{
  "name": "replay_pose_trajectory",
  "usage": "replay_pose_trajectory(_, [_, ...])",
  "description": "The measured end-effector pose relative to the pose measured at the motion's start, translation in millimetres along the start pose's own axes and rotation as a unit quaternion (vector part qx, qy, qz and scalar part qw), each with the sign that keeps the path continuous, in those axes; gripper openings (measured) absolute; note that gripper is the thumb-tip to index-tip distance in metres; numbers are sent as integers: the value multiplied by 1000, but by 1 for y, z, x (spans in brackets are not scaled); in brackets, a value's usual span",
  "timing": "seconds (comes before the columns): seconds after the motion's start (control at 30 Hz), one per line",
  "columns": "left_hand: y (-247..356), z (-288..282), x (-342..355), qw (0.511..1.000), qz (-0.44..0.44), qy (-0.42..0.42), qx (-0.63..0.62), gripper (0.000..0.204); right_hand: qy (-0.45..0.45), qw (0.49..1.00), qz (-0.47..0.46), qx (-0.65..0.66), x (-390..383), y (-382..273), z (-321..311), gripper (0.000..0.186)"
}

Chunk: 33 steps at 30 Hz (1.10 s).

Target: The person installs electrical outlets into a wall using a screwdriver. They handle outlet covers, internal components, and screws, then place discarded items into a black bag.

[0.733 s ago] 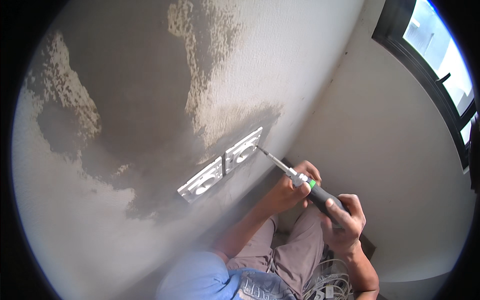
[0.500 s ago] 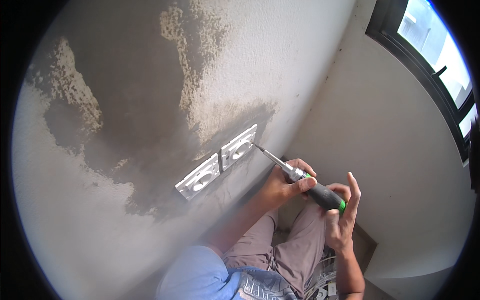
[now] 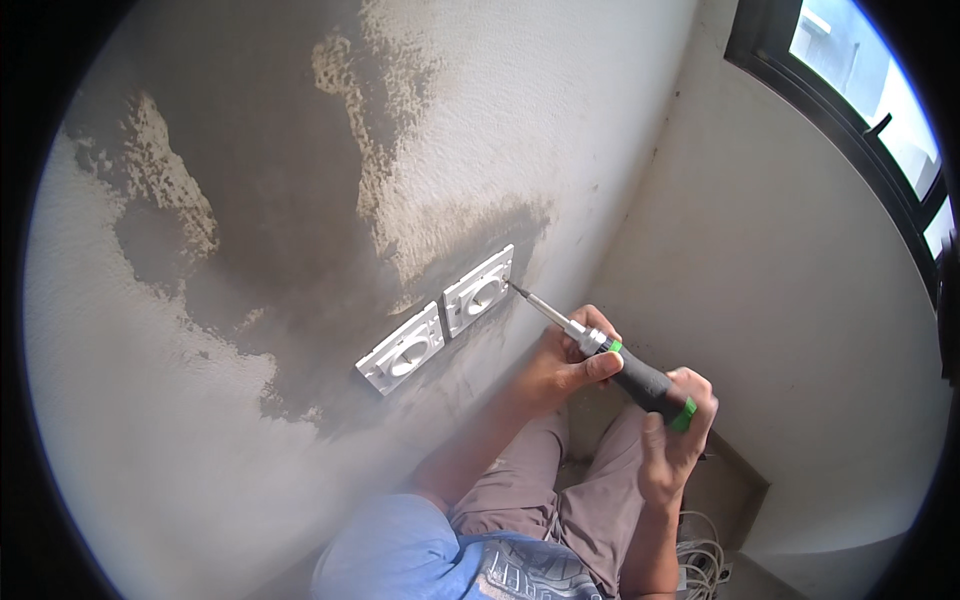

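My left hand [image 3: 572, 368] is closed around the metal collar and front of the handle of a screwdriver [image 3: 640, 380] with a black and green grip. At the handle's rear end, my right hand [image 3: 676, 440] has its fingers wrapped round the green-banded butt. The screwdriver's tip meets the right edge of a white wall socket [image 3: 481, 293], near a screw hole there. Left of it and lower sits a second white socket [image 3: 402, 352], untouched. Both have round recesses, and no cover frames show around them.
Rough grey plaster patches [image 3: 290, 220] surround the sockets on the white wall [image 3: 530, 120]. A second wall [image 3: 770, 300] meets it in a corner on the right, with a dark-framed window [image 3: 850, 125] above. Coiled pale cables [image 3: 705, 560] lie on the floor beside my right arm.
My right hand's fingers, stretched out and raised before, have closed round the end of the screwdriver handle. The left hand and the tip stay nearly in place. More of the coiled cables shows.
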State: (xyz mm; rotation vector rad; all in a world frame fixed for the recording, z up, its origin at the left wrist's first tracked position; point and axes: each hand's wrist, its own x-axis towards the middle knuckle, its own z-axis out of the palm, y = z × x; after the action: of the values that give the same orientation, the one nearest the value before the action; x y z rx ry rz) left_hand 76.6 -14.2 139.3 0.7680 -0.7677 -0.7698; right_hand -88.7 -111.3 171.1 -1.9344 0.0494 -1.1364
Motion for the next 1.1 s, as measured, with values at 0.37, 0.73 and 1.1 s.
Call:
replay_pose_trajectory(0.37, [2, -12, -9, 993, -32, -61, -97, 46, -18, 994, -106, -10, -9, 18, 0, 29])
replay_pose_trajectory(0.73, [8, 4, -9, 994, -7, -54, -93, 53, 12, 993, -108, -54, -12, 22, -2, 45])
replay_pose_trajectory(1.1, [11, -5, -10, 996, 7, -62, -59, 48, 51, 996, -40, -68, -13, 17, 7, 39])
